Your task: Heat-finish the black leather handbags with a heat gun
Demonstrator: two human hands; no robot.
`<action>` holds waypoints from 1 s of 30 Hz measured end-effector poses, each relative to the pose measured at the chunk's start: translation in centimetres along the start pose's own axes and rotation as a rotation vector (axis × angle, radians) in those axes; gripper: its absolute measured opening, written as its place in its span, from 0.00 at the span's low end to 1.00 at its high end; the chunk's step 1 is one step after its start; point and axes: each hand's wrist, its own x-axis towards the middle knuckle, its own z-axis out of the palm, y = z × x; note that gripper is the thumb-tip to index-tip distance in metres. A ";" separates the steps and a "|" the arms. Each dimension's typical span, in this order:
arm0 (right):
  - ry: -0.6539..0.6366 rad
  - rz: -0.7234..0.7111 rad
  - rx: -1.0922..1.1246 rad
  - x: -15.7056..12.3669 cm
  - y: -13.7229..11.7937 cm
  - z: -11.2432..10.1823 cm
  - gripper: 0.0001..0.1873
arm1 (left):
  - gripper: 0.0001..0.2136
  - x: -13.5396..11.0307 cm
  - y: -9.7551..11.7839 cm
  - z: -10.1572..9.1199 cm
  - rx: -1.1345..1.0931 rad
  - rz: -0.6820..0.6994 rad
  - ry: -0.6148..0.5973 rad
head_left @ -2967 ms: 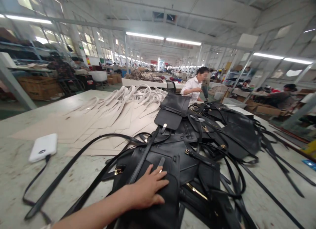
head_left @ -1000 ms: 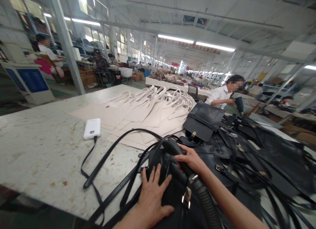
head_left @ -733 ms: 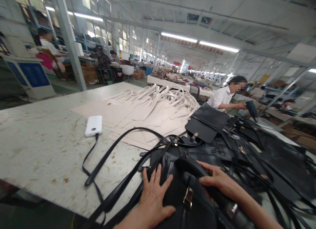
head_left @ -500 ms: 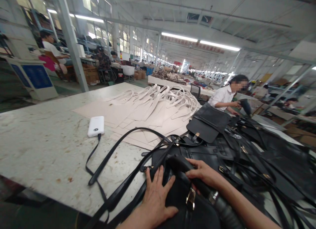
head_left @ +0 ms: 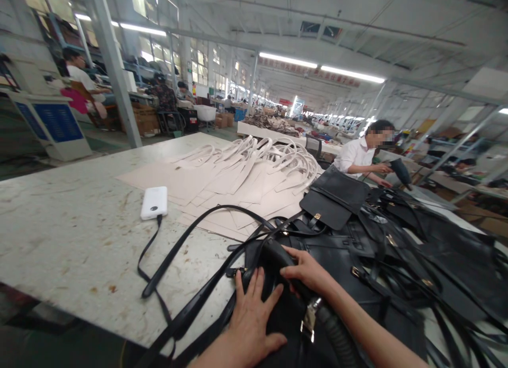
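My left hand (head_left: 254,317) lies flat, fingers spread, on a black leather bag (head_left: 278,315) at the table's near edge. Just to its right, my right hand (head_left: 307,272) is closed round a black nozzle (head_left: 278,254) joined to a ribbed hose (head_left: 337,339) that runs back along my forearm. The nozzle tip rests against the bag's top, close to my left fingertips. A gold clasp (head_left: 307,320) shows on the bag between my wrists.
A heap of black bags and straps (head_left: 416,251) spreads to the right. Flat cream bag pieces (head_left: 246,177) lie further back. A white power bank (head_left: 154,202) with a black cable sits on the stained table (head_left: 71,235). A person in white (head_left: 359,156) works opposite.
My right hand came in holding the hose nozzle and has moved it back and forth over the bag. My left hand stays flat on the bag.
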 end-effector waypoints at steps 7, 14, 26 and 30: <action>0.369 -0.083 0.020 -4.8 0.0 -3.7 0.37 | 0.19 2.5 -2.9 -5.4 0.114 -0.195 0.285; 0.391 -0.027 0.112 -11.5 2.7 -2.9 0.39 | 0.17 7.1 -1.6 -3.6 -0.587 -0.291 0.189; 0.069 -0.053 0.376 -7.5 5.0 -2.9 0.35 | 0.10 9.4 -2.1 -1.4 -1.231 -0.345 -0.066; 0.026 -0.095 0.423 -6.7 5.4 -3.4 0.35 | 0.12 9.5 -2.2 -1.6 -1.323 -0.318 -0.107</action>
